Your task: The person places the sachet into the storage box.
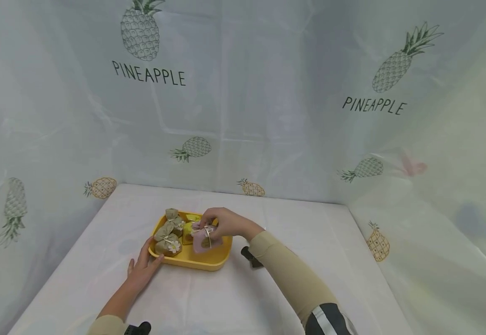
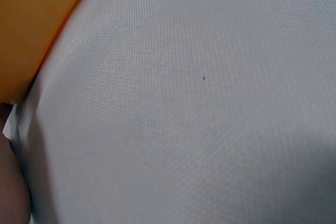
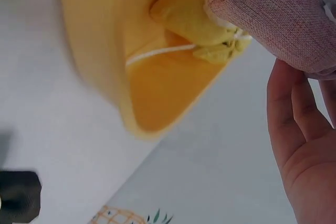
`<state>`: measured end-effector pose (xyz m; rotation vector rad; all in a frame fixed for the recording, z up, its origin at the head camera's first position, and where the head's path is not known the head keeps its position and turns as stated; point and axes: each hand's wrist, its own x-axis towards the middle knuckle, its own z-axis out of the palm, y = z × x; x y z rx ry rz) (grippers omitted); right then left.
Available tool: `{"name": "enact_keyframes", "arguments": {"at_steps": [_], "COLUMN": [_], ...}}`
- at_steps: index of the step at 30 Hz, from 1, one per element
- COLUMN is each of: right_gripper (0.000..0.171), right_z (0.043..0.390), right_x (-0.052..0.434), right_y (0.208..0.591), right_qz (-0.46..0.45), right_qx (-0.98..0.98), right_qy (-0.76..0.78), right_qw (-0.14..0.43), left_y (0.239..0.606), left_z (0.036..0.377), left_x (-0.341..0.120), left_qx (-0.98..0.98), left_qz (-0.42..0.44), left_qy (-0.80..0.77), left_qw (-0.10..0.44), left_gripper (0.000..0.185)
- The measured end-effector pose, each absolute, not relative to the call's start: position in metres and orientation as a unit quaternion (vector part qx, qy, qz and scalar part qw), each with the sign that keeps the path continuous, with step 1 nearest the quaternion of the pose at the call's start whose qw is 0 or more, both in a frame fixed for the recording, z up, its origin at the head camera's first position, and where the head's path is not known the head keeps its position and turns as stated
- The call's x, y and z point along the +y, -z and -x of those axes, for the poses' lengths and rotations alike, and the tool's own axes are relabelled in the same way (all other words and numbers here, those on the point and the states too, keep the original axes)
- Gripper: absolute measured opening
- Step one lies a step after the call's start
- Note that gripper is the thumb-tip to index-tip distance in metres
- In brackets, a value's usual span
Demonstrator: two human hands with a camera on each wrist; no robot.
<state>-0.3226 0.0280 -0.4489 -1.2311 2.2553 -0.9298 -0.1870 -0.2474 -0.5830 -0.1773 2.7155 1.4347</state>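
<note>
My right hand (image 1: 228, 222) pinches the gathered neck of a pink cloth sachet (image 1: 201, 243) over the right part of a yellow tray (image 1: 190, 264). In the right wrist view the pink sachet (image 3: 273, 19) hangs from the fingertips, close beside a yellow sachet (image 3: 191, 22) that has a white cord. Several olive-green sachets (image 1: 165, 248), some with a white flower, lie along the tray's left side. At the tray's front left corner rests my left hand (image 1: 141, 273), its fingers stretched against the side and the thumb against the front wall.
A white cloth (image 1: 209, 302) covers the table. Behind and at the sides hangs a pale curtain (image 1: 259, 116) printed with pineapples. A black device (image 1: 251, 257) shows beside the right wrist, and another black piece (image 1: 138, 328) by the left sleeve.
</note>
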Motion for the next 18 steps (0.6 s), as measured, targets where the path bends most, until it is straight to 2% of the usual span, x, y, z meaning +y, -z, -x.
{"name": "enact_keyframes", "arguments": {"at_steps": [18], "right_gripper": [0.026], "right_z": [0.329], "right_x": [-0.021], "right_y": [0.476], "right_qz": [0.449], "right_qx": [0.833], "right_qy": [0.235], "right_qw": [0.221], "left_y": [0.58], "left_z": [0.186], "left_x": [-0.246], "left_qx": [0.882], "left_qz": [0.061], "left_qy": [-0.466], "left_qw": [0.031], "left_gripper": [0.081]}}
